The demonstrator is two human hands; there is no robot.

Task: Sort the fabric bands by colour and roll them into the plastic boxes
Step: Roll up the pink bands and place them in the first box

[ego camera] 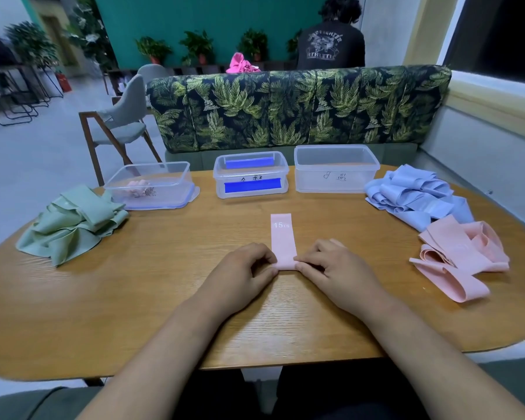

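Far left of the flat pink band [282, 237] lies the green pile [70, 222], loose and unrolled. Closer to the band, left of it and beyond, stands the left box [176, 177], open, with a few pink rolls [138, 187] inside.

The left hand [243, 268] pinches the band's near-left corner, its fingers curled onto the turned-up edge. The band lies straight on the table [164, 283]. Its near end is folded over and its printed far end points at the middle box [250, 174], directly beyond it. The right hand [331, 265] pinches the near-right corner the same way.

Beyond the band to the right stands the right box [335, 168], open. Further right is the blue pile [419, 195], with the pink pile [464, 256] nearer.

Rolling this band seems only just begun. The next move calls for both hands to turn the fold away evenly, keeping the edges square. The finished roll likely goes to the left box.
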